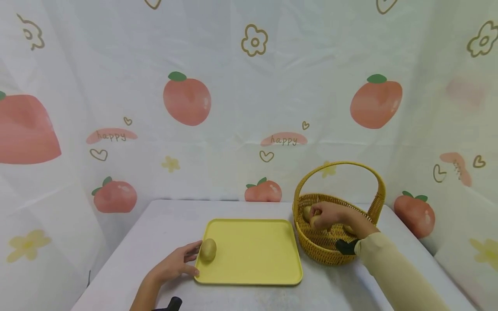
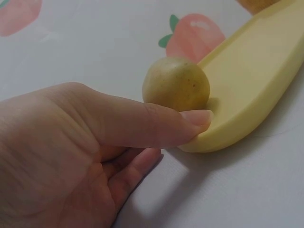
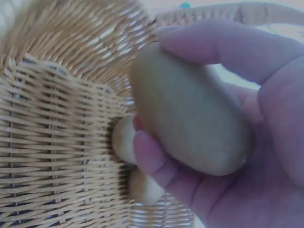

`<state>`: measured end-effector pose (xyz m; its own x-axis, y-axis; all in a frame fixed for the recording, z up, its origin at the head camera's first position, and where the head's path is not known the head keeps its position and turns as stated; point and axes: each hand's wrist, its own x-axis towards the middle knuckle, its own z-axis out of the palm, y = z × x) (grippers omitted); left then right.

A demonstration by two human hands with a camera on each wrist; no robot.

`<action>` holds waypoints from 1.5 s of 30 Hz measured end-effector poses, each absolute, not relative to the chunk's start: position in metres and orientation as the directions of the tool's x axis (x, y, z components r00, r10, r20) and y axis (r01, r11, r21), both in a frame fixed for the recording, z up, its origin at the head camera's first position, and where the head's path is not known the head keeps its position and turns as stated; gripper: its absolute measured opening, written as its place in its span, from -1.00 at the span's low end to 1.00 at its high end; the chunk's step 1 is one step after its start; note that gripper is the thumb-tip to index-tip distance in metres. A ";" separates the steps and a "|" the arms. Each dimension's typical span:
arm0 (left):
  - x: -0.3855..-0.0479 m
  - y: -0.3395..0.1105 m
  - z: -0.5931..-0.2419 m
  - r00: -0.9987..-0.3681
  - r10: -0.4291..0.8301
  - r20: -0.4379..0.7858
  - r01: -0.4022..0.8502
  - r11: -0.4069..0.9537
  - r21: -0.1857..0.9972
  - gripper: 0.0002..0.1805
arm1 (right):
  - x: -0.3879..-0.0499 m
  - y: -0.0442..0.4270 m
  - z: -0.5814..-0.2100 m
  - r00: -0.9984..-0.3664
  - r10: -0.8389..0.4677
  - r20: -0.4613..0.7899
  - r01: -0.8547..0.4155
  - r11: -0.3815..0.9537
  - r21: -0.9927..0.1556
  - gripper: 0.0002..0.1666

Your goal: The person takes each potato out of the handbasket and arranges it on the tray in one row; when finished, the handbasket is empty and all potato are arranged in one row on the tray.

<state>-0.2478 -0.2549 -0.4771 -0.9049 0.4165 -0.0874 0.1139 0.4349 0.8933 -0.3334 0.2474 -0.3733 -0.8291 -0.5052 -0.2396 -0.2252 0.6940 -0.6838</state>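
My left hand (image 1: 177, 262) rests at the left edge of a yellow tray (image 1: 253, 255), its straight thumb on the rim near the front corner. Just inside that edge lies a potato (image 1: 208, 250), close by the fingers; the left wrist view shows the potato (image 2: 175, 83) behind the thumb. Over the inside of a wicker basket (image 1: 327, 258), my right hand (image 1: 332, 214) grips another potato (image 3: 190, 109) between thumb and fingers. Two more potatoes, one paler potato (image 3: 123, 138) and one lower potato (image 3: 144, 187), are partly hidden behind that hand.
The basket's tall arched handle (image 1: 344, 163) rises above my right hand. Tray and basket stand side by side on a white-covered table (image 1: 171, 220). A printed fabric curtain (image 1: 233, 108) hangs behind and at both sides.
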 end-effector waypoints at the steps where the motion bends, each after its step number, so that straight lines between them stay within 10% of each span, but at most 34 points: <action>1: -0.248 -0.255 -0.477 -0.905 0.416 -0.087 0.115 0.437 0.892 0.05 | -0.332 0.248 -0.371 -0.833 -0.507 -0.223 -0.232 0.684 -0.692 -0.69; 13: -0.248 -0.256 -0.479 -0.901 0.428 -0.067 0.148 0.450 0.880 0.05 | -0.306 0.235 -0.361 -0.750 -0.661 -0.027 -0.375 0.459 -0.805 -0.70; 28: -0.245 -0.256 -0.479 -0.899 0.434 -0.050 0.152 0.417 0.896 0.02 | -0.280 0.184 -0.376 -0.694 -0.709 -0.123 -0.362 0.492 -0.791 -0.27; 45: -0.246 -0.256 -0.479 -0.902 0.430 -0.045 0.162 0.432 0.887 0.02 | -0.287 0.100 -0.428 -0.709 -0.702 0.066 -0.553 0.497 -0.669 -0.35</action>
